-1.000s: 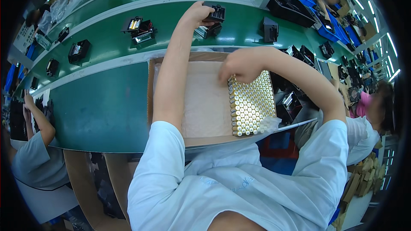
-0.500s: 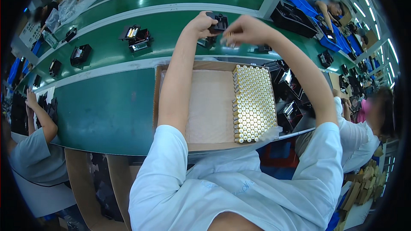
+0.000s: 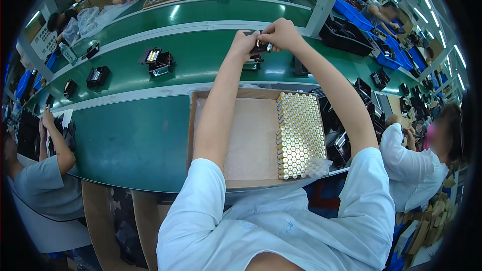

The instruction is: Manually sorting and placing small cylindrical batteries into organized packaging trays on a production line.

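Over the green bench, my left hand [image 3: 242, 45] grips a small black plastic case [image 3: 258, 49], largely covered by my fingers. My right hand [image 3: 282, 34] meets it from the right, fingers pinched around a battery [image 3: 270, 47] at the case. Just below, another black device [image 3: 254, 63] rests on the bench. Between my forearms and my body sits a shallow cardboard box [image 3: 251, 145]. Upright batteries [image 3: 301, 125] with gold-coloured ends stand packed in tight rows along its right side.
Several black devices stand to the left, one with batteries showing [image 3: 159, 63]. More black housings [image 3: 341, 145] crowd the box's right side. A black bin [image 3: 346, 39] and blue trays [image 3: 384, 55] lie far right. Co-workers sit left [image 3: 42, 175], right [image 3: 414, 165] and across the bench.
My right hand, blurred and apart from the case before, has come in against it with a battery. The case is now lower in view, and the whole view has shifted slightly.
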`<action>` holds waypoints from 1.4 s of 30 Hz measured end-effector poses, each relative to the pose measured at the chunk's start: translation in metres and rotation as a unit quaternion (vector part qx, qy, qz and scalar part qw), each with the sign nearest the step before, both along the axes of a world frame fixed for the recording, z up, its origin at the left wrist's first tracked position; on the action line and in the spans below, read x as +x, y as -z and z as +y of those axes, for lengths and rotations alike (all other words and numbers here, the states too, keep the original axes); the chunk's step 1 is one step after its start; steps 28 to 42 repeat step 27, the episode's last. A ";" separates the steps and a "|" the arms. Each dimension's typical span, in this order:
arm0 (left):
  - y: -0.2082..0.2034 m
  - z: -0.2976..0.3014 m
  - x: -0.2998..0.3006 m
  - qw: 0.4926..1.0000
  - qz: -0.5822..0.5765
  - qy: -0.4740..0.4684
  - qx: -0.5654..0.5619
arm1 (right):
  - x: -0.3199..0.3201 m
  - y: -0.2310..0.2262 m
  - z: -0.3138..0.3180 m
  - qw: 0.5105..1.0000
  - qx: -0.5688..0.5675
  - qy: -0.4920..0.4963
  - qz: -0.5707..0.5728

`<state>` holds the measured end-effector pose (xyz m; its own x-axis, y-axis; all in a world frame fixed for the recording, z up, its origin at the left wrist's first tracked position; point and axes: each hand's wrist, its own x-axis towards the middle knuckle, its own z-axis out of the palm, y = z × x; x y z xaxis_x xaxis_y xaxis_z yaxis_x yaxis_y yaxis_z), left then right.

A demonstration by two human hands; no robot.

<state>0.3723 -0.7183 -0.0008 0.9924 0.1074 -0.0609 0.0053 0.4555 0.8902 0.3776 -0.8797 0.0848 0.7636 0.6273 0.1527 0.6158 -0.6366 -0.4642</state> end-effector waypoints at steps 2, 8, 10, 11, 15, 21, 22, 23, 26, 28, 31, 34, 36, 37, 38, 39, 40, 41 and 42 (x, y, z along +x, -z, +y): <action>0.011 0.003 0.009 0.998 -0.013 -0.059 0.001 | -0.004 0.023 -0.005 0.979 0.060 -0.068 -0.185; 0.017 0.016 0.012 0.994 -0.001 -0.052 -0.093 | -0.014 0.005 -0.024 0.987 0.032 -0.158 0.022; 0.005 -0.002 0.009 0.997 0.003 -0.047 -0.064 | 0.008 0.008 -0.029 0.988 0.075 -0.134 -0.036; -0.004 -0.017 0.005 0.998 0.008 -0.042 -0.036 | 0.027 0.011 -0.033 0.983 0.116 -0.110 -0.094; -0.013 -0.033 -0.005 0.999 0.012 -0.028 0.036 | 0.064 0.036 -0.024 0.955 0.194 -0.060 -0.218; -0.012 -0.038 -0.004 0.996 -0.012 -0.019 0.082 | 0.082 0.054 -0.022 0.989 0.145 0.015 -0.027; -0.011 -0.041 -0.004 0.995 -0.011 -0.031 0.089 | 0.085 0.057 -0.025 0.986 0.129 0.044 0.094; -0.009 -0.043 -0.004 0.994 -0.009 -0.044 0.096 | 0.088 0.062 -0.027 0.968 0.110 0.072 0.214; -0.001 -0.047 0.007 0.992 0.002 -0.034 0.123 | 0.107 0.090 -0.034 0.964 0.157 0.057 0.205; 0.001 -0.048 0.013 0.990 0.006 -0.030 0.136 | 0.115 0.100 -0.036 0.962 0.181 0.049 0.199; 0.001 -0.048 0.013 0.990 0.006 -0.030 0.136 | 0.115 0.100 -0.036 0.962 0.181 0.049 0.199; 0.001 -0.048 0.013 0.990 0.006 -0.030 0.136 | 0.115 0.100 -0.036 0.962 0.181 0.049 0.199; 0.001 -0.048 0.013 0.990 0.006 -0.030 0.136 | 0.115 0.100 -0.036 0.962 0.181 0.049 0.199; 0.001 -0.048 0.013 0.990 0.006 -0.030 0.136 | 0.115 0.100 -0.036 0.962 0.181 0.049 0.199; 0.001 -0.048 0.013 0.990 0.006 -0.030 0.136 | 0.115 0.100 -0.036 0.962 0.181 0.049 0.199; 0.001 -0.048 0.013 0.990 0.006 -0.030 0.136 | 0.115 0.100 -0.036 0.962 0.181 0.049 0.199; 0.001 -0.048 0.013 0.990 0.006 -0.030 0.136 | 0.115 0.100 -0.036 0.962 0.181 0.049 0.199; 0.001 -0.048 0.013 0.990 0.006 -0.030 0.136 | 0.115 0.100 -0.036 0.962 0.181 0.049 0.199; 0.001 -0.048 0.013 0.990 0.006 -0.030 0.136 | 0.115 0.100 -0.036 0.962 0.181 0.049 0.199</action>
